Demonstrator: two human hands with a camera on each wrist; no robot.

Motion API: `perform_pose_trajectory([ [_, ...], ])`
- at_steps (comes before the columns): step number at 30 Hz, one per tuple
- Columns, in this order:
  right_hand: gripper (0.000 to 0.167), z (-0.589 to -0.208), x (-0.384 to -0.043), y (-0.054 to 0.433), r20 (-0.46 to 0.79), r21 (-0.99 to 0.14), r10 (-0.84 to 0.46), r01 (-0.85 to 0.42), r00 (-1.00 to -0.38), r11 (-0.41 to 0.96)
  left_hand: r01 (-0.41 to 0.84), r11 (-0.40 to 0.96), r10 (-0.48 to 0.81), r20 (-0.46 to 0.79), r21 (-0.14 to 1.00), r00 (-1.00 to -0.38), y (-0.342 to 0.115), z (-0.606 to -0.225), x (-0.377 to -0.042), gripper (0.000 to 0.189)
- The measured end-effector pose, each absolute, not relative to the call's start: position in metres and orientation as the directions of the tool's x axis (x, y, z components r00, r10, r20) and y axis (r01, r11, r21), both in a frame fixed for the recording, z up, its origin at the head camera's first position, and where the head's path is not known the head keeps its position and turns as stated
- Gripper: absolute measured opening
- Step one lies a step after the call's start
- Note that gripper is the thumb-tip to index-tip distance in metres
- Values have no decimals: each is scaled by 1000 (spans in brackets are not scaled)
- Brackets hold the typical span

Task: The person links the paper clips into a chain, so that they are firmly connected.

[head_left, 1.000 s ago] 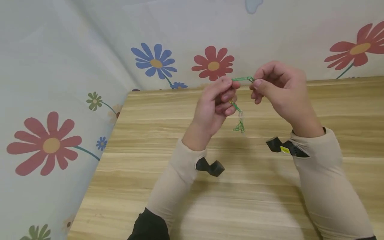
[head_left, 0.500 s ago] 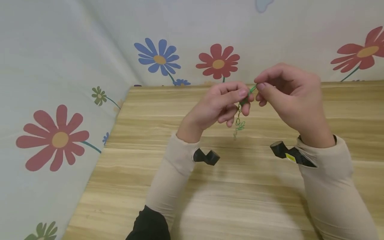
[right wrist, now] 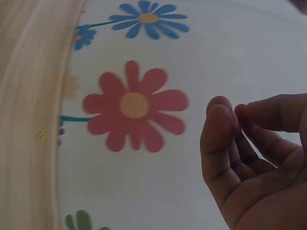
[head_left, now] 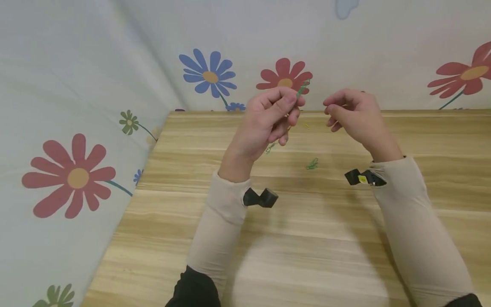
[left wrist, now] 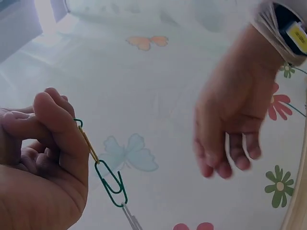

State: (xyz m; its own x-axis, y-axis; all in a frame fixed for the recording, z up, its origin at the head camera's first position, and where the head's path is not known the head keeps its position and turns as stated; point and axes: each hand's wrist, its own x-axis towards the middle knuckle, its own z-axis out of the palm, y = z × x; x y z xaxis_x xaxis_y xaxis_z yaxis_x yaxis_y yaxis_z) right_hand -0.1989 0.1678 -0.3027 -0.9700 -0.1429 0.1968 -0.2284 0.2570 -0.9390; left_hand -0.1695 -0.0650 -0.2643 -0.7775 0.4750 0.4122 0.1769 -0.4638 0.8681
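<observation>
My left hand pinches a green paper clip that sticks up past the fingertips in the head view. From that hand hangs a chain of linked clips. In the left wrist view it runs from a yellow clip to a green clip and a pale clip. The upper part of the chain is hidden by the fingers. To the right, apart from the chain, my right hand hovers with loosely bent fingers. Nothing shows between its fingertips in the right wrist view.
Several loose green paper clips lie on the wooden table below the hands. A yellow clip lies near the table's back edge. Flower-printed sheeting stands behind and to the left of the table.
Half a second ago, both hands met at the green clip. My right hand has since let go, and the hands have drawn apart. My left hand has moved left with the chain.
</observation>
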Motion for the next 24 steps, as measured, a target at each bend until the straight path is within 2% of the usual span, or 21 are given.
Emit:
perform_pose_trajectory([
  [5,27,-338,-250,168,6,-878,-207,-105,-978,467,252,-452,386,442,856,-810,-73,-260,-171,23],
  [10,30,-362,-289,163,-111,-784,-250,-70,-962,617,289,-441,354,460,850,-814,-79,-259,-173,24],
  [16,17,-385,-312,152,-133,-571,-282,-159,-950,805,287,-411,366,445,865,-818,-80,-259,-173,21],
  [20,20,-395,-319,143,-99,-444,-300,-227,-949,867,295,-402,368,448,867,-815,-80,-259,-173,20],
  [24,14,-398,-321,136,-118,-403,-309,-239,-944,883,297,-396,376,448,869,-811,-81,-258,-173,17],
])
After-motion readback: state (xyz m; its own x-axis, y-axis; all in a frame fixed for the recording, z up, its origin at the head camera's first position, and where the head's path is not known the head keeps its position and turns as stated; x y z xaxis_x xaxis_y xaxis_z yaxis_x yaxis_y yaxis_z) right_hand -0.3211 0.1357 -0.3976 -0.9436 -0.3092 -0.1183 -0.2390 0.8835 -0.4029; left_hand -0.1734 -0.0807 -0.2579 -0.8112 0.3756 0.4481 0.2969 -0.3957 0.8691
